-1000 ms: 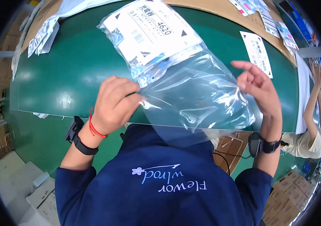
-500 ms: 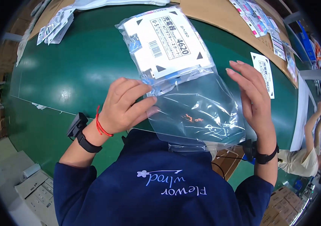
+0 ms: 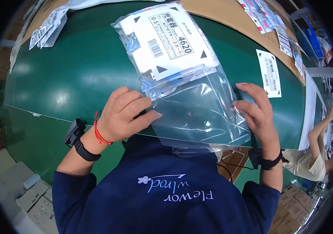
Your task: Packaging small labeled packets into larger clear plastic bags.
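A clear plastic bag (image 3: 197,111) lies on the green table, its loose end toward me and hanging over the near edge. Inside its far half is a stack of flat packs, topped by a white printed label card (image 3: 170,41) with black corner triangles. My left hand (image 3: 125,111) is closed at the bag's left edge, thumb and fingers pinching the film just below the packs. At the opposite edge, my right hand (image 3: 257,111) bends its fingers onto the film, the index finger standing apart. The right thumb is mostly hidden.
Another white label card (image 3: 269,74) lies to the right on the green table (image 3: 69,82). Brown cardboard (image 3: 229,21) at the back carries blister-card packs (image 3: 262,17). More carded packs (image 3: 49,29) stand at the far left. A co-worker (image 3: 311,156) is at the right.
My right hand has moved in to the bag's right edge and its fingers have curled onto the film. The left hand keeps its place at the left edge, with its fingers more bent.
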